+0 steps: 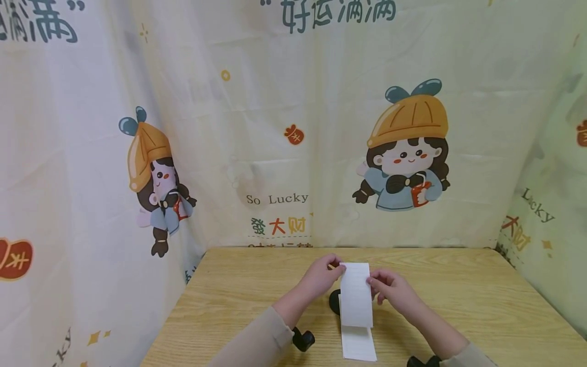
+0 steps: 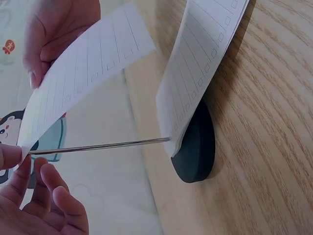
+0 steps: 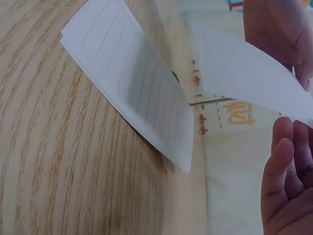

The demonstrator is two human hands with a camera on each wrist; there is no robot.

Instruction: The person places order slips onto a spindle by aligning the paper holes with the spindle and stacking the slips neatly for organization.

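A loose lined paper slip (image 1: 356,295) is held up between both hands. My left hand (image 1: 319,278) pinches its upper left corner, and my right hand (image 1: 395,290) holds its right edge between thumb and fingers. Below stands a bill spike with a black round base (image 2: 198,156) and a thin metal rod (image 2: 98,147). In the left wrist view the rod's upper end meets the slip right at the left fingertips. A stack of lined slips (image 3: 132,73) is pierced near one end at the rod's foot and slants down over the base toward me.
A wood-grain table (image 1: 247,290) lies under everything. Behind it and at both sides hangs a cream printed curtain (image 1: 270,168). Black wrist camera mounts (image 1: 302,340) sit at both wrists, close above the table.
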